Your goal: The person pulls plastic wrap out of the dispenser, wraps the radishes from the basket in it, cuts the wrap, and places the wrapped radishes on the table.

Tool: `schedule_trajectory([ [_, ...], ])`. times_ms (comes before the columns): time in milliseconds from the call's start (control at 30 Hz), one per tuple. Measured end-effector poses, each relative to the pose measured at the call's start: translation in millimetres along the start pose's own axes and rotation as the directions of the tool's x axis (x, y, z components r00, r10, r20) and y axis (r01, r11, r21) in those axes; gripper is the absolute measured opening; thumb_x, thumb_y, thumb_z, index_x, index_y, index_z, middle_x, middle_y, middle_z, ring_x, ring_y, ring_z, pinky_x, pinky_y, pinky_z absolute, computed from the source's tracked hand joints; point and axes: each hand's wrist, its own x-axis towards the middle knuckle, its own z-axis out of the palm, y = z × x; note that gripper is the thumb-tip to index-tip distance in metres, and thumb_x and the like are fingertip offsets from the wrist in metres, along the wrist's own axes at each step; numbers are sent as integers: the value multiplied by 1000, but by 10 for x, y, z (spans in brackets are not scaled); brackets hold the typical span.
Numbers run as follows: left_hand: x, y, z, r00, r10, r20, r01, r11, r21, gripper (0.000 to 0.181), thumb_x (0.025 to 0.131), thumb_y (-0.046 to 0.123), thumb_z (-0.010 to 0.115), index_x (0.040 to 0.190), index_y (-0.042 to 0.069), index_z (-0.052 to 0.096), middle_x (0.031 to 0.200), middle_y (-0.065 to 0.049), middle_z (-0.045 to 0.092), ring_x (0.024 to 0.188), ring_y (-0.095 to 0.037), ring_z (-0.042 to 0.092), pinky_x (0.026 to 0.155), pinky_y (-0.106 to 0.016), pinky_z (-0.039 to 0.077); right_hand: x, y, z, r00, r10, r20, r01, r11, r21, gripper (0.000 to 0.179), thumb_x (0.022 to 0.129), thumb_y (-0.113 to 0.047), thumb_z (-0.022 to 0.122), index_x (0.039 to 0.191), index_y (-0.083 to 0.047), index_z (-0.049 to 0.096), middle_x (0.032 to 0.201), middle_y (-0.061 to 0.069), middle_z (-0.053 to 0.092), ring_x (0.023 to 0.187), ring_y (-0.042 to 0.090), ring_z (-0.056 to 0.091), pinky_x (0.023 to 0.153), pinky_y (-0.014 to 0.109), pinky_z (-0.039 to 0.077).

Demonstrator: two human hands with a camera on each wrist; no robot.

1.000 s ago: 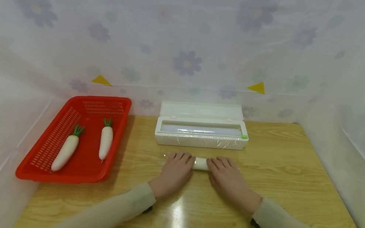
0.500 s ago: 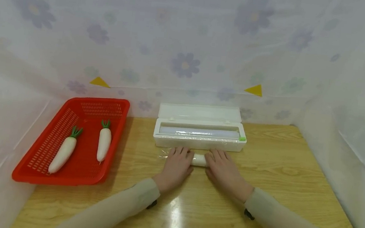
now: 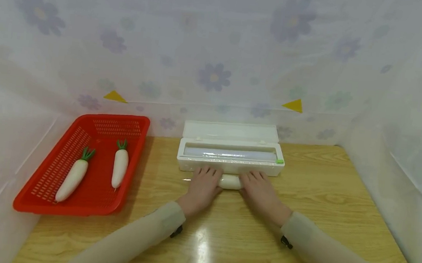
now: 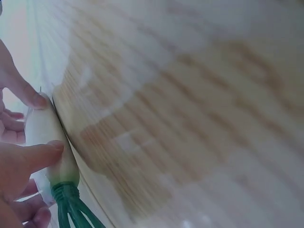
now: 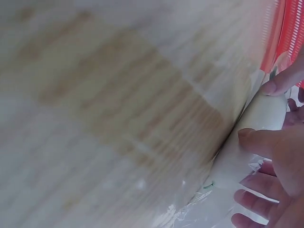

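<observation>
A white radish [image 3: 230, 182] lies crosswise on the table, just in front of the white cling film box [image 3: 230, 166]. My left hand [image 3: 203, 188] grips its left part and my right hand [image 3: 263, 197] its right part. In the left wrist view the left thumb presses on the radish's near side, by the green stalks [image 4: 71, 199]. From the right wrist, the other thumb presses it too, the fingers curving over the far side. Clear film [image 5: 185, 213] is around the radish and bunches past its right end. The hands hide both ends in the head view.
To the left stands a red basket [image 3: 127, 174] holding two white radishes, one [image 3: 72, 180] tilted and one [image 3: 120, 168] nearly upright in view. The box's lid [image 3: 231, 131] is raised, with a film roll [image 3: 232, 154] inside. Flowered curtain [image 3: 216, 42] closes off the back and sides.
Both hands have moved the radish forward over the table, closer to the film box. The head view has shifted slightly. Box and basket stay in place.
</observation>
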Motion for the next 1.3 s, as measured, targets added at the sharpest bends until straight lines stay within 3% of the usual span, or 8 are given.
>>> schedule_trajectory([
  [133, 2, -27, 23, 999, 11, -39, -11, 1000, 6, 39, 89, 40, 82, 109, 15, 59, 109, -2, 67, 109, -25, 57, 87, -39, 42, 19, 10, -24, 1000, 13, 8, -13, 1000, 24, 30, 95, -22, 78, 112, -5, 60, 103, 11, 66, 102, 32, 58, 93, 48, 46],
  [233, 10, -45, 46, 999, 2, -51, -1, 1000, 7, 38, 89, 41, 81, 110, 16, 62, 115, -3, 66, 113, -25, 56, 90, -40, 42, 37, 13, -44, 999, 32, 22, -34, 998, 57, 30, 96, -22, 77, 115, -4, 62, 110, 12, 64, 108, 32, 58, 96, 50, 47],
  [533, 22, -74, 6, 996, 12, -86, -15, 999, -29, 31, 90, 40, 78, 105, 16, 64, 109, -1, 70, 112, -24, 57, 96, -41, 41, 65, 86, -13, 999, 19, -36, -17, 997, 74, 36, 92, -20, 81, 119, -2, 65, 115, 11, 66, 111, 32, 58, 97, 48, 47],
  [733, 38, -76, -34, 996, 10, -87, -16, 998, -67, 28, 91, 38, 77, 100, 15, 63, 106, -1, 73, 109, -24, 58, 95, -40, 41, 80, 123, -20, 998, 41, -56, -34, 992, 125, 29, 92, -20, 81, 110, -3, 65, 109, 11, 71, 106, 31, 61, 97, 47, 48],
  [1033, 45, -61, -8, 997, -17, -73, 17, 1000, 0, 33, 95, 41, 74, 111, 14, 66, 119, -4, 68, 110, -25, 55, 96, -41, 42, 75, 152, -12, 996, 42, -78, -31, 990, 139, 32, 93, -22, 79, 114, 0, 68, 110, 12, 72, 104, 32, 63, 97, 48, 48],
  [1300, 62, -34, -9, 992, -15, -121, 19, 999, 33, 32, 92, 40, 78, 101, 13, 63, 110, -3, 68, 105, -25, 58, 89, -41, 42, 56, 175, 53, 994, 34, -101, -20, 990, 140, 30, 96, -21, 76, 115, 0, 66, 113, 14, 65, 108, 33, 61, 102, 49, 47],
])
